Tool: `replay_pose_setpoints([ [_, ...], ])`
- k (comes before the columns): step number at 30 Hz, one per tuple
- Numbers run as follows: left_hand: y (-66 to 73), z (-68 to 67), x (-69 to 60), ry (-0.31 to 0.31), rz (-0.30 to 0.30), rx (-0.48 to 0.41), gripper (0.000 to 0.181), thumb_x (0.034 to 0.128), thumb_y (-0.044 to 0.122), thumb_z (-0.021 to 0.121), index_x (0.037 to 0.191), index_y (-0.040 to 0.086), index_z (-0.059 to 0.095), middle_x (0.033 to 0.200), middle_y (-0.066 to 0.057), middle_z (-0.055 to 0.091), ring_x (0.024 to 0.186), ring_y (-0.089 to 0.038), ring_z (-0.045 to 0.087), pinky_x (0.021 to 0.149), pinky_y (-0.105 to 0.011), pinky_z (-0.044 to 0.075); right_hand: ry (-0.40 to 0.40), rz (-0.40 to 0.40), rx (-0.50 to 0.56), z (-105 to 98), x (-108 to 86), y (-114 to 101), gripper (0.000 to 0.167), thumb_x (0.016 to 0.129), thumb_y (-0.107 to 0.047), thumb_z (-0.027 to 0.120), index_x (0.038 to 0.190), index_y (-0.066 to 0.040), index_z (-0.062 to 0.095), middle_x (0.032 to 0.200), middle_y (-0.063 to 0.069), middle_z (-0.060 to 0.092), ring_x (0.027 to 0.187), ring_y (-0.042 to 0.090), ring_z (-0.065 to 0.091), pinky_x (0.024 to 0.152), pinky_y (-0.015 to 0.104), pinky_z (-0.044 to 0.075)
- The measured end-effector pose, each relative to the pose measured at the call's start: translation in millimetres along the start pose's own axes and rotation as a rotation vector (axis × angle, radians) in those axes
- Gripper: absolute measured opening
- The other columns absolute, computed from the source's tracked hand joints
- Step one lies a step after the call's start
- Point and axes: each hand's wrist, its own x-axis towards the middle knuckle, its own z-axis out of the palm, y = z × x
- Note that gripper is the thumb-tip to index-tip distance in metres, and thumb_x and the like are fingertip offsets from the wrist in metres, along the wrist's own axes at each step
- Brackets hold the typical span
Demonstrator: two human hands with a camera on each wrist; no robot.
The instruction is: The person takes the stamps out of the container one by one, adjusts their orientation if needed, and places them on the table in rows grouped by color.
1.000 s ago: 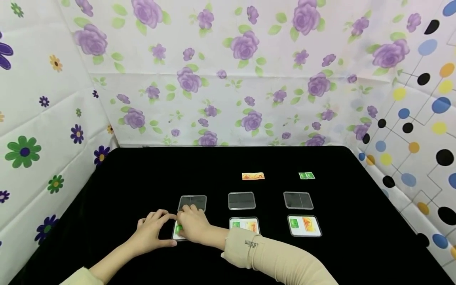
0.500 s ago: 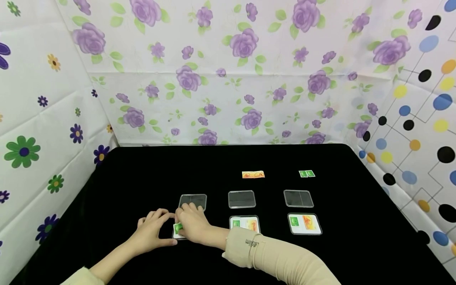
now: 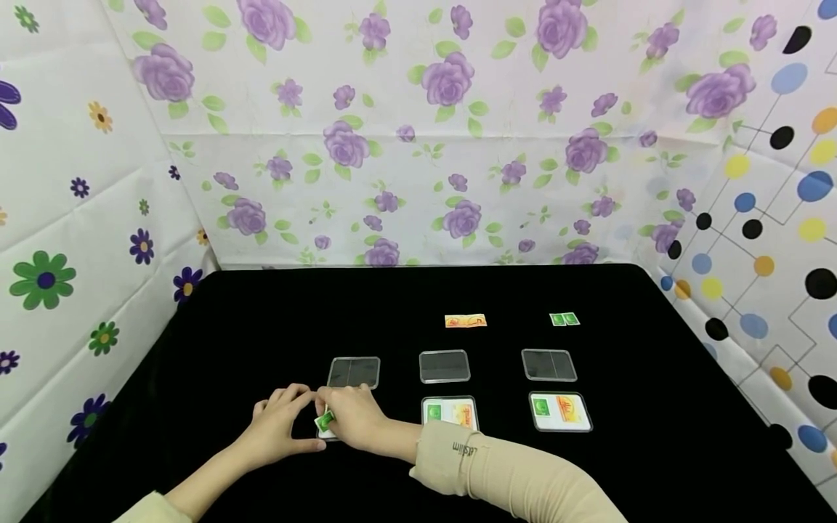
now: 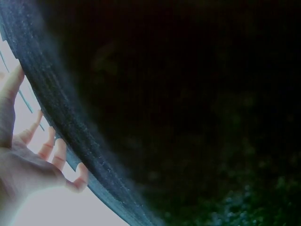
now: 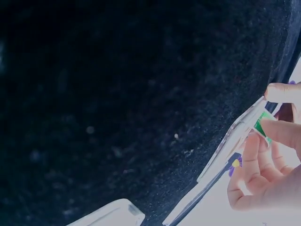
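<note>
In the head view, my left hand (image 3: pixel 277 425) grips the left end of a shallow clear case with a white insert (image 3: pixel 327 434). Its thumb lies at the front corner and its index finger at the back one. My right hand (image 3: pixel 353 415) reaches over the same case and pinches a small green stamp (image 3: pixel 324 420), tilted above the white insert. The right hand covers most of this case. In the right wrist view, the green stamp (image 5: pixel 263 123) shows between fingers beside the case edge (image 5: pixel 235 136). The left wrist view shows the left hand (image 4: pixel 33 165) with fingers spread.
Behind lie three clear lids: left (image 3: pixel 354 372), middle (image 3: pixel 445 366) and right (image 3: pixel 549 365). Two cases with a green and an orange stamp stand at middle (image 3: pixel 451 411) and right (image 3: pixel 560 412). Farther back are orange stamps (image 3: pixel 466 320) and green stamps (image 3: pixel 565 319).
The right hand's fingers have drawn back towards the person, off the left lid. The green stamp now tilts up between them. The left hand stays put.
</note>
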Motion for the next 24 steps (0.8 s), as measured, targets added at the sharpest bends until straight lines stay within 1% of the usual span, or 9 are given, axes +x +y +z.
replay_pose_setpoints([
  [2, 0.0, -0.3, -0.3, -0.003, -0.001, -0.001, 0.070, 0.0636, 0.037, 0.083, 0.120, 0.006, 0.058, 0.119, -0.014, 0.055, 0.108, -0.038, 0.048, 0.084, -0.068, 0.033, 0.004, -0.011, 0.019, 0, -0.2, 0, 0.019, 0.079, -0.004, 0.070, 0.083, -0.016, 0.057, 0.071, -0.008, 0.063, 0.058, -0.003, 0.048, 0.061, 0.014, 0.034],
  [7, -0.3, -1.2, -0.8, -0.012, -0.002, -0.002, 0.072, 0.0634, 0.039, 0.083, 0.122, 0.005, 0.057, 0.120, -0.013, 0.054, 0.108, -0.037, 0.048, 0.084, -0.068, 0.033, -0.010, -0.029, 0.127, -4, -1.8, 2, 0.018, 0.081, 0.003, 0.066, 0.089, -0.011, 0.059, 0.077, 0.000, 0.068, 0.059, -0.002, 0.052, 0.054, 0.007, 0.038],
  [9, -0.4, -1.7, -0.8, -0.012, -0.003, -0.001, 0.072, 0.0630, 0.039, 0.083, 0.121, 0.006, 0.057, 0.120, -0.013, 0.054, 0.108, -0.037, 0.048, 0.083, -0.068, 0.033, -0.022, -0.031, 0.159, -7, -2.5, 3, 0.018, 0.082, 0.003, 0.066, 0.094, -0.009, 0.061, 0.084, 0.002, 0.070, 0.066, 0.000, 0.058, 0.058, 0.007, 0.041],
  [11, -0.4, -1.6, -0.3, -0.009, -0.007, -0.002, 0.070, 0.0630, 0.039, 0.083, 0.121, 0.008, 0.058, 0.120, -0.013, 0.054, 0.108, -0.037, 0.047, 0.083, -0.068, 0.033, -0.031, -0.034, 0.164, -10, -3.3, 5, 0.019, 0.083, 0.002, 0.066, 0.098, -0.009, 0.063, 0.091, 0.004, 0.071, 0.075, 0.004, 0.063, 0.064, 0.008, 0.045],
  [14, -0.5, -1.2, 0.3, -0.006, -0.012, 0.000, 0.069, 0.0627, 0.039, 0.084, 0.120, 0.010, 0.058, 0.120, -0.013, 0.054, 0.107, -0.037, 0.047, 0.083, -0.067, 0.033, -0.038, -0.043, 0.172, -14, -4.3, 7, 0.019, 0.083, 0.002, 0.066, 0.099, -0.008, 0.065, 0.095, 0.005, 0.071, 0.084, 0.007, 0.066, 0.070, 0.010, 0.047],
  [15, -0.6, -0.9, 0.4, -0.007, -0.013, 0.000, 0.068, 0.0629, 0.039, 0.084, 0.120, 0.011, 0.058, 0.120, -0.013, 0.054, 0.108, -0.037, 0.047, 0.083, -0.067, 0.033, -0.037, -0.044, 0.179, -15, -4.8, 8, 0.019, 0.083, 0.003, 0.066, 0.098, -0.008, 0.065, 0.095, 0.004, 0.071, 0.082, 0.006, 0.066, 0.069, 0.010, 0.047],
  [18, -0.5, 0.0, 0.8, -0.013, -0.019, 0.003, 0.067, 0.0634, 0.040, 0.083, 0.120, 0.014, 0.058, 0.121, -0.013, 0.054, 0.108, -0.037, 0.047, 0.083, -0.066, 0.033, -0.040, -0.039, 0.242, -18, -6.5, 10, 0.017, 0.083, 0.005, 0.064, 0.095, -0.007, 0.065, 0.091, 0.005, 0.071, 0.070, 0.003, 0.063, 0.063, 0.007, 0.045],
  [22, 0.1, 0.4, 0.8, -0.016, -0.026, 0.003, 0.065, 0.0632, 0.040, 0.083, 0.119, 0.016, 0.059, 0.121, -0.012, 0.054, 0.109, -0.037, 0.047, 0.083, -0.065, 0.033, -0.037, -0.016, 0.301, -20, -8.6, 15, 0.016, 0.084, 0.004, 0.064, 0.097, -0.004, 0.066, 0.084, 0.006, 0.070, 0.056, -0.003, 0.052, 0.056, 0.004, 0.041],
  [24, 0.4, 0.1, 0.7, -0.018, -0.028, 0.004, 0.065, 0.0628, 0.040, 0.083, 0.118, 0.016, 0.059, 0.120, -0.012, 0.054, 0.108, -0.037, 0.047, 0.083, -0.065, 0.034, -0.031, 0.000, 0.314, -20, -9.1, 18, 0.015, 0.085, 0.003, 0.063, 0.098, -0.004, 0.067, 0.081, 0.004, 0.068, 0.055, -0.006, 0.046, 0.055, 0.004, 0.039],
])
